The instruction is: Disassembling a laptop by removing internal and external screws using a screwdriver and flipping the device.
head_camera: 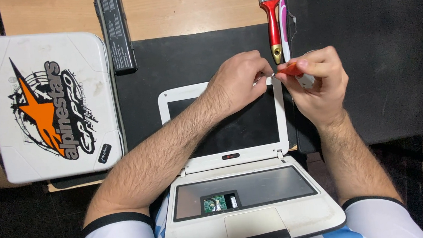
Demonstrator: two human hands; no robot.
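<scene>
A small white laptop (253,221) lies open in front of me, its keyboard removed so a metal tray and a small green circuit board (215,203) show. My left hand (236,81) rests on the top right corner of the screen bezel (278,109), fingers pinched at that corner. My right hand (320,81) grips a small orange-handled screwdriver (289,69), whose tip points at the same corner, next to my left fingertips.
A second white laptop (49,105), closed, with an orange and black sticker, lies at the left. A long black battery (116,30) and a red-handled paintbrush (272,19) lie at the back. A black mat (368,44) covers the right of the wooden table (186,6).
</scene>
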